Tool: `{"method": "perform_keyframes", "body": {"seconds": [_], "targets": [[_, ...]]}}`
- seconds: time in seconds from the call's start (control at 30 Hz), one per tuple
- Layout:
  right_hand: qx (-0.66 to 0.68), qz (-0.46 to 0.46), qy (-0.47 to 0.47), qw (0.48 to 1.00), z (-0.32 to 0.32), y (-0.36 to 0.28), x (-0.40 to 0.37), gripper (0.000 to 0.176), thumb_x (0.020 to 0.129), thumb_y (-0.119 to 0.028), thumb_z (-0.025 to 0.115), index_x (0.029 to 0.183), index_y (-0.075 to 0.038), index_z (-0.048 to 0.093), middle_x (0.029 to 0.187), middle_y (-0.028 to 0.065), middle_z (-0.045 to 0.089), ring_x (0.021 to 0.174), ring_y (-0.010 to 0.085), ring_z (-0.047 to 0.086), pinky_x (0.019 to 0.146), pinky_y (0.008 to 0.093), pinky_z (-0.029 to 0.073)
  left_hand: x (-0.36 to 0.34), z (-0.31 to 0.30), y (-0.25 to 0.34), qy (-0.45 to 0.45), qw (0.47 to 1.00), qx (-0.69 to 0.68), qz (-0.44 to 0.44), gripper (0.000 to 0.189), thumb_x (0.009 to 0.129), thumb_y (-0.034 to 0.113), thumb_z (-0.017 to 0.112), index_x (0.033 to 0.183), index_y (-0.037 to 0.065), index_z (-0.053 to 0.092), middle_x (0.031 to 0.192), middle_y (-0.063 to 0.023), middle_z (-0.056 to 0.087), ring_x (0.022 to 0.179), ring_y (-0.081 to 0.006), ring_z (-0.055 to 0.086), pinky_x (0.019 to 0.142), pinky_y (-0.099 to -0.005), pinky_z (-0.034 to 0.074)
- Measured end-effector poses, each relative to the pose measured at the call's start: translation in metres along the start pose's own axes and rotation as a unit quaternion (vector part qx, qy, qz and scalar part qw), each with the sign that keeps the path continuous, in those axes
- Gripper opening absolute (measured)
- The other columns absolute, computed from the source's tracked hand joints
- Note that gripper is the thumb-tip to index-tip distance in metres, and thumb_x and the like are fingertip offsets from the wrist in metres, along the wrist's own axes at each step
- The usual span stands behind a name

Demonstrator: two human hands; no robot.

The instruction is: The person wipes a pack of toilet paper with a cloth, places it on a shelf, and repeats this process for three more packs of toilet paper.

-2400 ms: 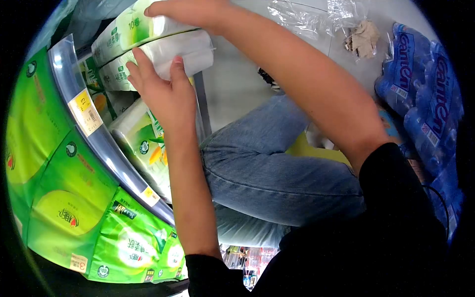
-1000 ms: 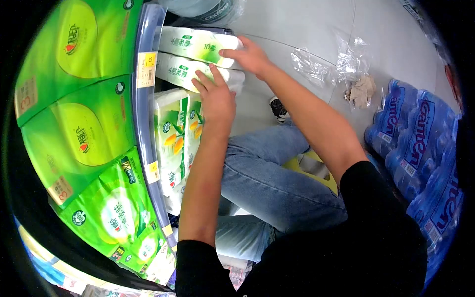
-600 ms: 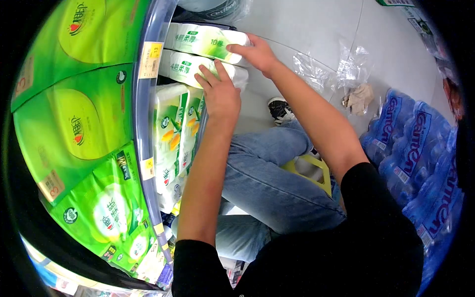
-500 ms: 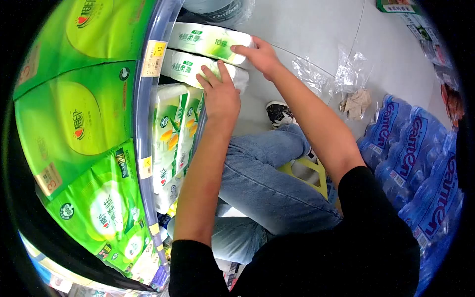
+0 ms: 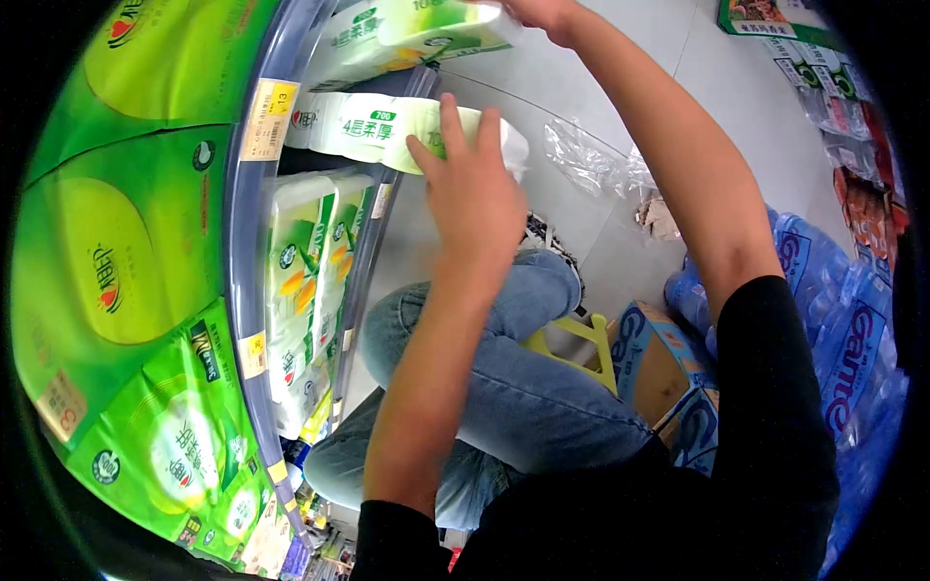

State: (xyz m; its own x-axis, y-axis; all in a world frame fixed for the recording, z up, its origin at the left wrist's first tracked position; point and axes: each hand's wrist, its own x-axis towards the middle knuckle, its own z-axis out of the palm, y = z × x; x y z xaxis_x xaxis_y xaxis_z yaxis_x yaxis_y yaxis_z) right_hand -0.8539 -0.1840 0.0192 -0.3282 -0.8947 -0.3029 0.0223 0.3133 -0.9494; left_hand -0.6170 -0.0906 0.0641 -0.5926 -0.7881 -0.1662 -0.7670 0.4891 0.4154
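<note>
My right hand (image 5: 544, 14), partly cut off by the top edge, grips the end of a white and green toilet paper pack (image 5: 402, 44). That pack is tilted, with its printed side showing. Beneath it, a second toilet paper pack (image 5: 363, 129) sticks out of the lower shelf. My left hand (image 5: 477, 184) lies against the outer end of this second pack, fingers spread. More toilet paper packs with yellow tulip prints (image 5: 315, 281) stand on the same shelf, nearer my knees.
Green tissue packs (image 5: 121, 261) fill the upper shelf, above a rail with price tags (image 5: 269, 121). Plastic wrap (image 5: 581, 155) lies on the floor. A yellow stool (image 5: 576, 353), an open cardboard box (image 5: 668, 358) and blue-wrapped bottle packs (image 5: 852, 339) are at right.
The upper pack has tilted and risen away from the lower one, moving with my right hand toward the top edge. My left hand has shifted right along the lower pack, which sticks out farther.
</note>
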Motion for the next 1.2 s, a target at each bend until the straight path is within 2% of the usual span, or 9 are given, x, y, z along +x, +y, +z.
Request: {"method": "perform_keyframes", "body": {"seconds": [0.37, 0.47, 0.57, 0.67, 0.77, 1.03, 1.07, 1.1, 1.2], "targets": [[-0.048, 0.059, -0.052, 0.996, 0.005, -0.008, 0.021, 0.049, 0.082, -0.032, 0.077, 0.120, -0.003, 0.071, 0.110, 0.0086, 0.071, 0.090, 0.0227, 0.066, 0.079, 0.0314, 0.051, -0.088, -0.069, 0.012, 0.091, 0.978, -0.181, 0.043, 0.026, 0.076, 0.010, 0.077, 0.100, 0.011, 0.070, 0.140, -0.0198, 0.050, 0.119, -0.0409, 0.047, 0.102, -0.0486, 0.038], [-0.075, 0.032, -0.092, 0.992, 0.011, -0.001, 0.034, 0.054, 0.081, -0.038, 0.077, 0.121, -0.003, 0.071, 0.108, 0.0090, 0.069, 0.089, 0.0236, 0.063, 0.077, 0.0333, 0.050, -0.108, -0.085, 0.014, 0.071, 0.970, -0.229, 0.039, 0.028, 0.075, 0.011, 0.078, 0.102, 0.012, 0.070, 0.139, -0.0185, 0.052, 0.118, -0.0397, 0.048, 0.102, -0.0480, 0.038], [-0.128, 0.042, -0.106, 0.985, 0.045, -0.002, 0.052, 0.058, 0.081, -0.044, 0.075, 0.121, -0.002, 0.071, 0.115, 0.0128, 0.068, 0.100, 0.0261, 0.063, 0.085, 0.0380, 0.050, -0.123, -0.085, 0.023, -0.005, 0.965, -0.254, 0.070, 0.027, 0.075, 0.010, 0.080, 0.101, 0.010, 0.071, 0.140, -0.0180, 0.054, 0.122, -0.0396, 0.051, 0.104, -0.0469, 0.040], [-0.093, -0.057, -0.100, 0.989, 0.090, 0.021, 0.085, 0.067, 0.078, -0.050, 0.076, 0.122, -0.001, 0.069, 0.128, 0.0199, 0.065, 0.120, 0.0318, 0.059, 0.100, 0.0402, 0.047, -0.127, -0.062, 0.013, -0.052, 0.939, -0.332, 0.070, 0.026, 0.077, 0.009, 0.079, 0.102, 0.008, 0.071, 0.136, -0.0189, 0.060, 0.122, -0.0381, 0.055, 0.105, -0.0455, 0.043], [-0.077, -0.017, 0.115, 0.990, 0.125, 0.024, 0.073, 0.074, 0.070, -0.052, 0.080, 0.117, 0.003, 0.068, 0.122, 0.0225, 0.067, 0.115, 0.0320, 0.062, 0.098, 0.0399, 0.048, -0.128, -0.037, -0.003, -0.086, 0.907, -0.410, 0.045, 0.029, 0.079, 0.008, 0.078, 0.108, 0.006, 0.070, 0.130, -0.0185, 0.064, 0.121, -0.0365, 0.059, 0.105, -0.0448, 0.044], [-0.026, -0.006, -0.020, 0.999, 0.145, 0.054, 0.098, 0.062, 0.072, -0.046, 0.081, 0.105, 0.007, 0.074, 0.107, 0.0221, 0.073, 0.098, 0.0321, 0.069, 0.093, 0.0379, 0.050, -0.117, -0.024, -0.007, -0.159, 0.898, -0.408, 0.048, 0.033, 0.082, 0.011, 0.077, 0.114, 0.006, 0.069, 0.133, -0.0163, 0.063, 0.123, -0.0395, 0.053, 0.107, -0.0464, 0.041], [-0.056, -0.009, -0.066, 0.996, 0.153, 0.050, 0.104, 0.065, 0.076, -0.050, 0.076, 0.116, 0.001, 0.071, 0.115, 0.0173, 0.070, 0.103, 0.0309, 0.065, 0.093, 0.0427, 0.049, -0.114, -0.023, -0.007, -0.163, 0.902, -0.396, 0.048, 0.034, 0.082, 0.010, 0.076, 0.114, 0.006, 0.069, 0.132, -0.0162, 0.064, 0.123, -0.0397, 0.053, 0.107, -0.0469, 0.040], [-0.178, -0.036, -0.054, 0.982, 0.186, 0.066, 0.137, 0.062, 0.076, -0.063, 0.073, 0.107, -0.009, 0.076, 0.106, 0.0140, 0.074, 0.096, 0.0306, 0.070, 0.088, 0.0408, 0.054, -0.112, -0.022, -0.008, -0.166, 0.907, -0.383, 0.048, 0.034, 0.081, 0.009, 0.076, 0.114, 0.006, 0.069, 0.131, -0.0160, 0.064, 0.123, -0.0399, 0.054, 0.107, -0.0473, 0.040], [-0.159, -0.007, -0.040, 0.986, 0.224, 0.062, 0.137, 0.066, 0.078, -0.065, 0.072, 0.115, -0.011, 0.076, 0.113, 0.0142, 0.073, 0.108, 0.0296, 0.068, 0.099, 0.0355, 0.051, -0.107, -0.026, -0.005, -0.157, 0.907, -0.391, 0.003, 0.037, 0.076, 0.005, 0.076, 0.113, 0.006, 0.069, 0.127, -0.0147, 0.066, 0.122, -0.0399, 0.054, 0.106, -0.0492, 0.040]]}}
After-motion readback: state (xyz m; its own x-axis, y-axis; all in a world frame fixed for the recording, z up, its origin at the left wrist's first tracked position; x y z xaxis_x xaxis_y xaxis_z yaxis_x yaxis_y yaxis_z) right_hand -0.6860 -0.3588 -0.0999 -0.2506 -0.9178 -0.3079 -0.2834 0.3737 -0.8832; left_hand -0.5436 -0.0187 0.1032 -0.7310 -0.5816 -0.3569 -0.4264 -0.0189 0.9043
